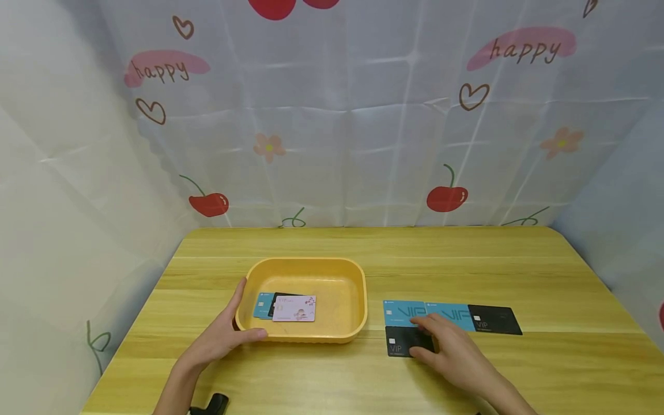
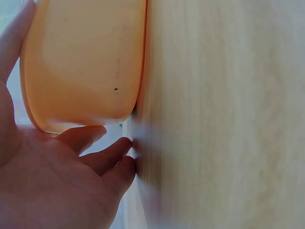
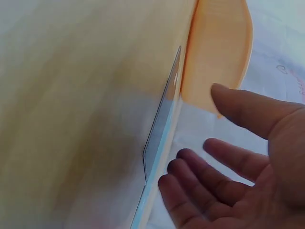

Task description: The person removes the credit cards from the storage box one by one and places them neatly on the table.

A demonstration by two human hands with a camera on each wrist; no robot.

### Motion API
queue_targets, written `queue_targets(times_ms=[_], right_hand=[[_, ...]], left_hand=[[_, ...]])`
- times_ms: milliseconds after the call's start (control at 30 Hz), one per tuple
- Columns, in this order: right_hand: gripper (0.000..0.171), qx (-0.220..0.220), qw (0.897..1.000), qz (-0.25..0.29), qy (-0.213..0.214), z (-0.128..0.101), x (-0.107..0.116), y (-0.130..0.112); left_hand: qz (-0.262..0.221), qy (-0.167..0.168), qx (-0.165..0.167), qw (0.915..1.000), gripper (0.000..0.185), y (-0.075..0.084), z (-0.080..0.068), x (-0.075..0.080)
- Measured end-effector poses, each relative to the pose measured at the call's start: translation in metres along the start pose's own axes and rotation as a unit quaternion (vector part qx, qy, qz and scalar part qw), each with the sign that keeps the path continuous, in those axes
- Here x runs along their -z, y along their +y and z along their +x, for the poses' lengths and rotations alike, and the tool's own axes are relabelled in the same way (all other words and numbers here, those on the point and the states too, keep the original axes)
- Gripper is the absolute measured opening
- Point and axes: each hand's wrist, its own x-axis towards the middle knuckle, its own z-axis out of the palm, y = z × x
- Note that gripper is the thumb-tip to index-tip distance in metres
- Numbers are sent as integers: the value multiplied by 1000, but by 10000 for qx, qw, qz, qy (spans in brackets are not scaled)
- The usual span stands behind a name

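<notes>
Fingers point(image 1: 428, 324) of my right hand point(image 1: 452, 353): parted, gripping nothing; yellow tray point(image 1: 337, 300): my left hand point(image 1: 224, 334) spread against its corner; four visible cards point(image 1: 457, 311): flat, right of the tray, best lifted singly, pinched by an edge

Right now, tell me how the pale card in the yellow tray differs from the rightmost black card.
The pale card is pinkish, the rightmost black card much darker. The pale card lies over other cards in the yellow tray; the rightmost black card lies on the table. Both read VIP.
</notes>
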Motion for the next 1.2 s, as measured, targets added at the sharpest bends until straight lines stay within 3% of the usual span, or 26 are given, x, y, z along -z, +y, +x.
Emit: queue_targets(times_ms=[200,433,833,1200], right_hand=[[49,344,9992,200,47,-1,2,-4],[48,393,9981,470,57,4,0,-20],[48,1067,9887,751,744,12,-3,-44],[53,1256,9870,619,793,26,-10,-67]], left_hand=[[15,16,25,10000,116,-1,1,0],[13,36,27,10000,117,-1,0,1],[41,28,-3,10000,117,-2,1,0],[70,29,38,10000,118,-1,0,1]])
